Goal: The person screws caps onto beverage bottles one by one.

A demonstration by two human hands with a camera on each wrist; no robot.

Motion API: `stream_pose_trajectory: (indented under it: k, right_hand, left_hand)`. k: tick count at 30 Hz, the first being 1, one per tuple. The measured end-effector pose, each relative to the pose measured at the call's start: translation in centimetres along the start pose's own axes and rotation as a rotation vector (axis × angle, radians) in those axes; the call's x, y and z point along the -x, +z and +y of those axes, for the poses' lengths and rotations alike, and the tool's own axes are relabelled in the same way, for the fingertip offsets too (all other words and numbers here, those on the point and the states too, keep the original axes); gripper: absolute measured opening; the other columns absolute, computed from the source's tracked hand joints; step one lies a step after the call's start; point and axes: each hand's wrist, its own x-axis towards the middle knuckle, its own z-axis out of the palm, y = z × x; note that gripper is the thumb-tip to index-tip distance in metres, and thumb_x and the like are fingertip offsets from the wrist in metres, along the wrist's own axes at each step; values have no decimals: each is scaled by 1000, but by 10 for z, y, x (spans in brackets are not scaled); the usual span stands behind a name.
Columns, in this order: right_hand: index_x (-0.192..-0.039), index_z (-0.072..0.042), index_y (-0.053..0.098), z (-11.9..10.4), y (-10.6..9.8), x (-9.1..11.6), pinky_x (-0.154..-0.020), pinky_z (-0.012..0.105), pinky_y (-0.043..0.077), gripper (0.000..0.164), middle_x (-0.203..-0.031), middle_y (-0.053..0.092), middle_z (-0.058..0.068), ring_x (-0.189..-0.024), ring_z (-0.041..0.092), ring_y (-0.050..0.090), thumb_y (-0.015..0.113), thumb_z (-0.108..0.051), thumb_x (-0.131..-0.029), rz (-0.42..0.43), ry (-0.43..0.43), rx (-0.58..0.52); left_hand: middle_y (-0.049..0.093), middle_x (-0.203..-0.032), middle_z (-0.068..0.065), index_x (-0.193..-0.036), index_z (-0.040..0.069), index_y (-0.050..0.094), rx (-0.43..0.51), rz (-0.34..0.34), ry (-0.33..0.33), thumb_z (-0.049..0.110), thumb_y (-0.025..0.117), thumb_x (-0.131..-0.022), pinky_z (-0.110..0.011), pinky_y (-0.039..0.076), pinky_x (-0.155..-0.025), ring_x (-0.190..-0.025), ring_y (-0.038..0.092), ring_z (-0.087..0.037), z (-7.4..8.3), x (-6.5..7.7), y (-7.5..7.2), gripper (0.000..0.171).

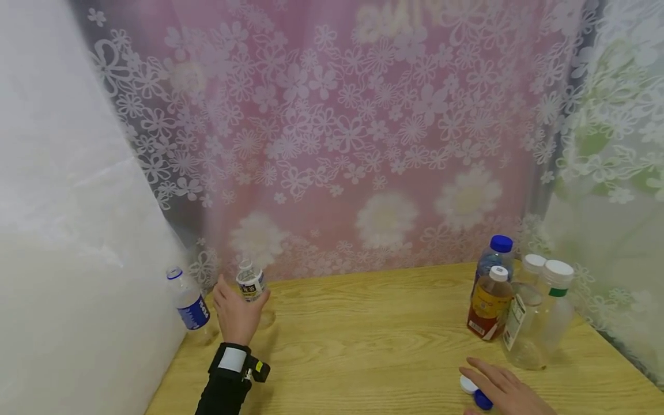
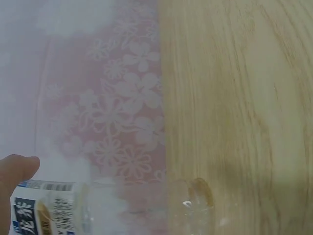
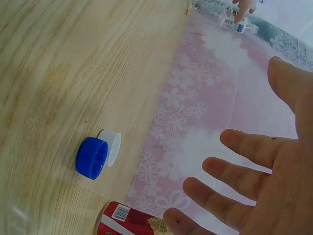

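My left hand [image 1: 240, 314] is at a clear uncapped bottle [image 1: 251, 280] with a white label, at the table's back left. Its fingers are spread and the thumb [image 2: 18, 169] stands a little off the label. To the left of that hand stands another uncapped clear bottle [image 1: 193, 311] with a blue label. My right hand [image 1: 505, 389] hovers with fingers apart near the front right, holding nothing. Below it a white cap [image 3: 113, 147] and a blue cap [image 3: 92, 157] lie side by side on the table.
On the right stand several capped bottles: a blue-capped one [image 1: 501, 245], a red-and-yellow labelled one [image 1: 487, 308], and clear ones with white caps [image 1: 559, 271]. A flowered curtain [image 1: 332, 144] hangs behind the wooden table [image 1: 363, 334]; a white sheet [image 1: 83, 230] borders the left.
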Motion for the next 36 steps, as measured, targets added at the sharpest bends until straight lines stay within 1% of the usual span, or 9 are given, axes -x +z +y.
stream_pose_trajectory:
  k: [2, 5, 8, 12, 15, 19, 28, 32, 36]
  right_hand:
    - [-139, -16, 58, 2, 3, 2, -78, 41, 56, 64, -136, 60, 12, -109, 31, 62, 63, -59, -92, 37, -41, 60]
    - [-141, -18, 55, 8, 7, 4, -76, 34, 55, 67, -135, 59, 15, -110, 27, 61, 66, -59, -90, 56, -101, 81]
    - [-143, -19, 52, 11, 8, 6, -76, 30, 54, 70, -136, 57, 17, -111, 26, 60, 68, -58, -88, 48, -137, 73]
    - [-143, -19, 52, 10, 7, 7, -77, 32, 54, 70, -138, 57, 15, -112, 28, 60, 65, -61, -89, 22, -110, 66]
    - [-143, -16, 53, 7, 6, 6, -79, 39, 55, 73, -140, 56, 14, -113, 34, 60, 62, -64, -89, -15, -64, 45]
    - [-142, -14, 54, 5, 5, 6, -81, 47, 55, 75, -142, 55, 13, -114, 38, 59, 59, -67, -90, -45, -11, 17]
    - [-138, -15, 59, 3, 5, 8, -79, 41, 56, 66, -137, 60, 9, -111, 31, 63, 63, -61, -91, 44, -15, 55]
    - [-137, -17, 60, 3, 7, 8, -78, 41, 56, 64, -136, 60, 8, -110, 31, 63, 63, -61, -91, 58, -10, 55]
    - [-136, -17, 60, 2, 7, 8, -79, 43, 56, 64, -138, 59, 8, -111, 33, 63, 62, -62, -91, 37, 7, 49]
  left_hand:
    - [24, -157, -31, -159, 2, 9, 9, -18, -25, 42, 84, -80, -66, 27, -111, -142, 27, -51, -4, -1, 3, 116]
    - [24, -159, -30, -160, 4, 7, 26, -47, -73, 43, 83, -81, -66, 29, -111, -143, 28, -51, -11, -2, 7, 117]
    - [26, -158, -30, -161, 5, 5, 37, -68, -119, 44, 82, -82, -67, 34, -107, -142, 32, -51, -17, -2, 10, 117]
    - [38, -150, -31, -161, 6, 8, 18, -78, -145, 42, 78, -86, -66, 42, -95, -131, 45, -50, -23, -4, 13, 109]
    - [48, -140, -28, -159, 6, 17, 6, -83, -139, 40, 76, -88, -64, 46, -88, -120, 54, -49, -25, -6, 15, 97]
    - [54, -133, -24, -155, 6, 28, 13, -95, -133, 37, 73, -90, -62, 46, -87, -115, 58, -46, -23, -8, 16, 85]
    - [60, -125, -20, -146, 4, 38, 7, -99, -111, 40, 73, -90, -58, 49, -83, -108, 62, -41, -15, 0, 17, 75]
    - [63, -121, -18, -144, 5, 42, 8, -84, -69, 39, 74, -88, -56, 51, -80, -103, 65, -38, -8, 7, 14, 73]
    - [66, -117, -15, -143, 8, 44, 6, -85, -15, 38, 75, -88, -53, 52, -77, -98, 68, -34, 3, 15, 9, 69]
